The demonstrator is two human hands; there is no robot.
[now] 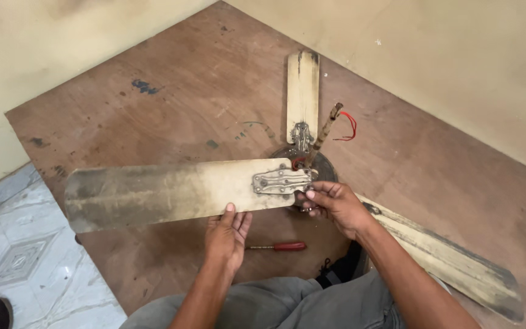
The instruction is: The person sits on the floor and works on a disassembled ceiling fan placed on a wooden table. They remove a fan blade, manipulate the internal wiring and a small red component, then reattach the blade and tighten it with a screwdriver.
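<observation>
Ceiling fan on floor, both hands at near blade.
L hand (226, 234) grasps dusty blade (171, 192) edge from below; R hand (331, 204) fingers pinched at blade bracket (281, 181), prob on screw. Red screwdriver (278, 247) at 6 o'clock of hub (324, 167).

Both forearms reach fwd from the lap: L hand (226, 234) grips under the fan blade (171, 192), thumb up; R hand (336, 204) pinches at blade's bracket end.
</observation>
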